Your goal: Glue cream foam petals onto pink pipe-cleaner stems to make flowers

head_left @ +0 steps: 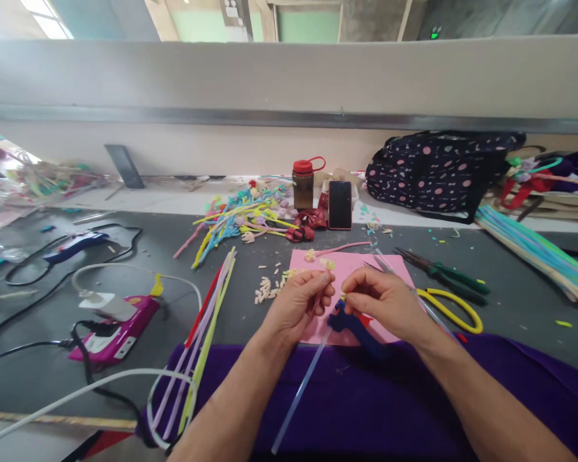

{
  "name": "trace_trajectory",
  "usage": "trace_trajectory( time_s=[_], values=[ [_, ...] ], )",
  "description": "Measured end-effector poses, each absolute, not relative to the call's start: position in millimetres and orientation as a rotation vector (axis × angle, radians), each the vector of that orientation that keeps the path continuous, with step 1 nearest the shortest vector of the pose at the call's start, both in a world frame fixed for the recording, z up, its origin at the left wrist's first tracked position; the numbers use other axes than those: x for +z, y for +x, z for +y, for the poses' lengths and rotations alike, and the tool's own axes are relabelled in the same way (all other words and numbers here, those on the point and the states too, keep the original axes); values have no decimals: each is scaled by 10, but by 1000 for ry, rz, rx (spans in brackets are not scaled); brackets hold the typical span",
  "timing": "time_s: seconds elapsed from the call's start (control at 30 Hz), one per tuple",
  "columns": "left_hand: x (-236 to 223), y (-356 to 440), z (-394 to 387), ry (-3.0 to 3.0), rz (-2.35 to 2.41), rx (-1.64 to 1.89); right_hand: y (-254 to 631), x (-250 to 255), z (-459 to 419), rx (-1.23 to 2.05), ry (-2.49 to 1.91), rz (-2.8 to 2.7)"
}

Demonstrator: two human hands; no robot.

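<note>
My left hand [296,305] is closed round the stem of a small pipe-cleaner flower [327,264], whose pale yellow head sticks up above the fingers. Close beside it, my right hand [385,298] pinches a tiny pale yellow piece [343,296] between thumb and fingertips. Below both hands lies a blue glue gun [361,330], with a long translucent glue stick [301,388] coming out of it toward me. Under them is a pink sheet [311,330]. Another flower with a pink stem [341,248] rests at the sheet's far edge. Short cream pieces [266,290] are scattered left of my left hand.
Yellow-handled scissors [455,308] and green-handled pliers [455,276] lie at right. Pipe cleaners [212,314] and a magenta power strip [120,333] with cables are at left. Behind stand finished pipe-cleaner stems [236,221], a bottle [303,186], a phone [340,205] and a patterned bag [433,173].
</note>
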State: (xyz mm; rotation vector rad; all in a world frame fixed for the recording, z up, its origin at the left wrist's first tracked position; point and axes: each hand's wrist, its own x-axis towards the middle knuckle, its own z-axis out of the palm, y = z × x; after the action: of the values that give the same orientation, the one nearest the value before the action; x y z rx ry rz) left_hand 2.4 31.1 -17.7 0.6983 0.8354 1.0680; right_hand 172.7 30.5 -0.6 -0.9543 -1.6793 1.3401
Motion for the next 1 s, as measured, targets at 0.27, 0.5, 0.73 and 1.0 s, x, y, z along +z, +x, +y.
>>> trace_trajectory(
  time_s=[0.27,0.5,0.73,1.0],
  values=[
    [-159,56,298,740,891,1121,1644,-172,343,972,-1016,-1579],
    [-200,101,287,766,891,1112,1613,-157,338,669,-978,-1779],
    [-235,109,295,811,910,1129,1587,-166,318,547,-950,-1821],
    [-239,127,280,840,906,1176,1554,-188,355,1014,-1031,-1586]
  ],
)
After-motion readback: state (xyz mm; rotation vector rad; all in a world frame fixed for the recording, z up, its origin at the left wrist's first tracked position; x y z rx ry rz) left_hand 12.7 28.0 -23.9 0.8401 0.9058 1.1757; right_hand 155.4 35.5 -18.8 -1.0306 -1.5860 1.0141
